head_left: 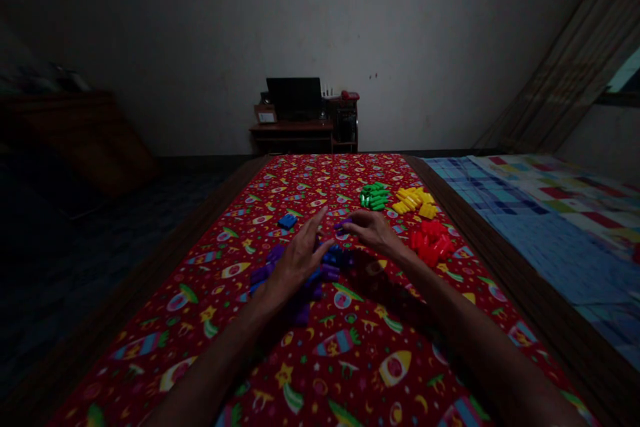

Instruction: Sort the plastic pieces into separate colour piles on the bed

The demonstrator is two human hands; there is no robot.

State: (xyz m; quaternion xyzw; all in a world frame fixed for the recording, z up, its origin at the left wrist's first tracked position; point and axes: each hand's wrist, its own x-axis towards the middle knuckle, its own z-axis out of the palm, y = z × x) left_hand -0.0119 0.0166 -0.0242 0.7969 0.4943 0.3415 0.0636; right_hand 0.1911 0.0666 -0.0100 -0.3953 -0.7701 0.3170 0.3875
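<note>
My right hand pinches a small purple plastic piece between thumb and fingers, just above the cloth. With fingers stretched and thumb apart, my left hand hovers over a mixed heap of purple pieces and blue pieces, partly hiding it. Beyond that hand lies a separate small group of blue pieces. The exact kind of these pieces is too small and dim to make out.
Green pieces, yellow pieces and red pieces lie in separate piles at the right. A red patterned cloth covers the long surface. A bed adjoins on the right; a desk with a monitor stands at the far wall.
</note>
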